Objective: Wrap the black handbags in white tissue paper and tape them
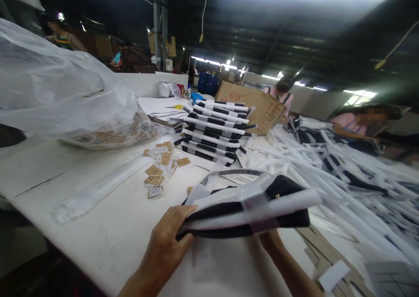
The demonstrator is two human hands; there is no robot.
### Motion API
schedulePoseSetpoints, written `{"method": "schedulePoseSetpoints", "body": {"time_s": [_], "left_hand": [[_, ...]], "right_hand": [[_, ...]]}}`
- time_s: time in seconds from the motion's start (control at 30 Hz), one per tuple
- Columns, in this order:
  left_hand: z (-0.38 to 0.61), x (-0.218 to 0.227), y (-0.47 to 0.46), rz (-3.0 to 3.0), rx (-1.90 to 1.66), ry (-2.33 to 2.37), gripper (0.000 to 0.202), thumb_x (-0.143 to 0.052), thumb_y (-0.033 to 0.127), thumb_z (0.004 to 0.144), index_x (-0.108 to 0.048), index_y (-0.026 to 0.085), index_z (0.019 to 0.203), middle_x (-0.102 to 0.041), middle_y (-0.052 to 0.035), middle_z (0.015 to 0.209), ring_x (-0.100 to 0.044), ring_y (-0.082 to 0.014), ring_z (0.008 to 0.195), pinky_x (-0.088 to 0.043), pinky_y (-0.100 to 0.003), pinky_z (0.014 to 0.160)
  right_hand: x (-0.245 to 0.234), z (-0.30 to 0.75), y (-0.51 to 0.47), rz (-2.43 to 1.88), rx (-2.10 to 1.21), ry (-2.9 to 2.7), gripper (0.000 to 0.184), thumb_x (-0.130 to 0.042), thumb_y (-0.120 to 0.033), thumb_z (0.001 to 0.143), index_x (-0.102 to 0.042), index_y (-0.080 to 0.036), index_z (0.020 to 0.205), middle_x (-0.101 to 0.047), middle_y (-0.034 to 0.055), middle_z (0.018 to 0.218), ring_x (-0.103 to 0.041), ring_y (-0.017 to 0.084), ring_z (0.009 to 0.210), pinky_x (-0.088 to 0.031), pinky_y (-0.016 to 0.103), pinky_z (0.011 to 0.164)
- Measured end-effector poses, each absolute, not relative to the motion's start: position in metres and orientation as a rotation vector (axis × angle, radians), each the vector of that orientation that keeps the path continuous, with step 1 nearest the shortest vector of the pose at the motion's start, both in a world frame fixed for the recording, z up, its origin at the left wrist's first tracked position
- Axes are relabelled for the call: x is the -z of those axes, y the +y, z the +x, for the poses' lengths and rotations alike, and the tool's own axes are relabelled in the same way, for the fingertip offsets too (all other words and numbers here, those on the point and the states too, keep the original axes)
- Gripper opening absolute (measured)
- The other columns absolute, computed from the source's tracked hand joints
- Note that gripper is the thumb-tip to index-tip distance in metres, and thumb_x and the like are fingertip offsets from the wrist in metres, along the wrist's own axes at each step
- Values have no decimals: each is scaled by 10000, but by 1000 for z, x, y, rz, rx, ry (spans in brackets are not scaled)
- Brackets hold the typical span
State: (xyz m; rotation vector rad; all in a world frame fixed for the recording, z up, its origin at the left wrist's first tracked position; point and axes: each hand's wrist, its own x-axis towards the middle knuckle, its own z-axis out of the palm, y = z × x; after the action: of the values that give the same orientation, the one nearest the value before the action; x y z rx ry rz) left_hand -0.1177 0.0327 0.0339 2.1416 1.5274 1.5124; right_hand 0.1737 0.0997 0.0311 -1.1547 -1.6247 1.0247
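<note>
A flat black bag (pixel 291 188), wrapped with white packing sheets and a translucent band, is held tilted above the table. My left hand (pixel 172 236) pinches its left end, thumb below and fingers over the top edge. From underneath, my right hand (pixel 271 240) holds the lower edge near the right end; the bag hides most of its fingers. A small gold stud shows on the black part. Just beyond lies a dark strap (pixel 240 172). Similar wrapped bags are piled in a stack (pixel 214 131) behind it.
Brown cardboard tags (pixel 165 159) with strings lie left of the bag. A large translucent plastic bag (pixel 65 87) fills the far left. White wrapped strips (pixel 327 174) heap at right, near cardboard pieces (pixel 327 249). A carton (pixel 252 107) stands behind; co-workers (pixel 352 122) are beyond.
</note>
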Motion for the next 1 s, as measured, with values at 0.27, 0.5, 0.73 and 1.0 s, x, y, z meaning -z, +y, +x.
{"method": "schedulePoseSetpoints", "body": {"time_s": [0.27,0.5,0.73,1.0], "left_hand": [[-115,-71,55,2122,-1321,1600,402,-621,99,748,-627,225,1130,-686,-18,1062,-640,-202,1011,-528,-339,928],[-105,-85,74,2312,-1049,1698,389,-706,105,714,-643,198,1086,-683,-34,1044,-634,-222,1002,-518,-355,917],[-94,-88,84,2441,-808,1746,395,-701,104,725,-643,203,1103,-681,-38,1066,-621,-224,1015,-512,-344,902],[-95,-76,79,2560,-762,1754,402,-697,109,751,-623,222,1129,-678,-49,1058,-605,-243,979,-508,-359,833]], "right_hand": [[-28,116,-2,-808,-442,-2349,334,-580,-190,880,-615,-239,1208,-706,97,1111,-650,256,1023,-559,394,873],[-30,39,22,-1110,-73,-2701,396,-512,-48,831,-593,-99,1215,-622,226,1260,-635,319,1009,-533,467,820],[-48,6,50,-1500,-50,-2806,337,-403,20,873,-672,-50,1063,-702,235,1014,-667,305,920,-510,392,731],[-67,76,27,-1029,-208,-2889,216,-549,-119,843,-743,-207,810,-732,85,946,-623,254,990,-382,463,1007]]}}
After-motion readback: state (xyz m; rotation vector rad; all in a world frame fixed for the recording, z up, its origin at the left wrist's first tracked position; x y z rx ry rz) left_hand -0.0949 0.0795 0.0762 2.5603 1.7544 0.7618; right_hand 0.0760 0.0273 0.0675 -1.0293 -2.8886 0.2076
